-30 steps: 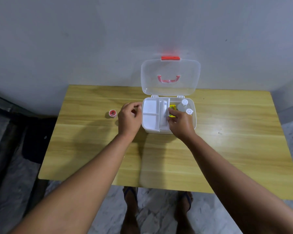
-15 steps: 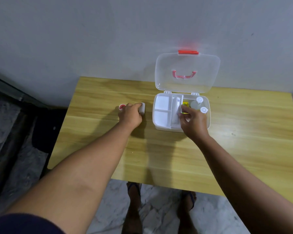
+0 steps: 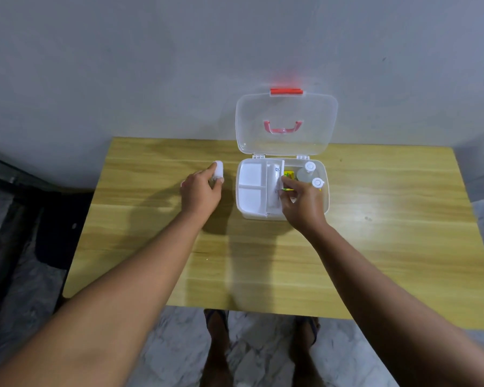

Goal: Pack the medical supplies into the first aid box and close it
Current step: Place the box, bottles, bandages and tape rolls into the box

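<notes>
The white first aid box point(image 3: 326, 201) stands open on the wooden table point(image 3: 151, 247), its clear lid point(image 3: 287, 141) with a red latch upright against the wall. Inside, a white divided tray point(image 3: 250, 188) fills the left half. A white packet with blue print point(image 3: 274, 177) stands in the tray's narrow slot. To the right lie a yellow item point(image 3: 289, 174) and two clear bottles with white caps point(image 3: 309, 166). My right hand point(image 3: 302, 203) is in the box, fingertips pinching the tray's right edge. My left hand point(image 3: 201, 191), left of the box, holds a white bandage roll point(image 3: 218, 169).
A grey wall runs just behind the table's far edge. The table's left edge drops to a dark floor and a black object point(image 3: 59, 227). My sandalled feet point(image 3: 215, 331) show on the marble floor below the near edge.
My left hand moved left from the box's edge and took hold of the white roll; it now covers the small red item. My right hand stayed at the tray's edge.
</notes>
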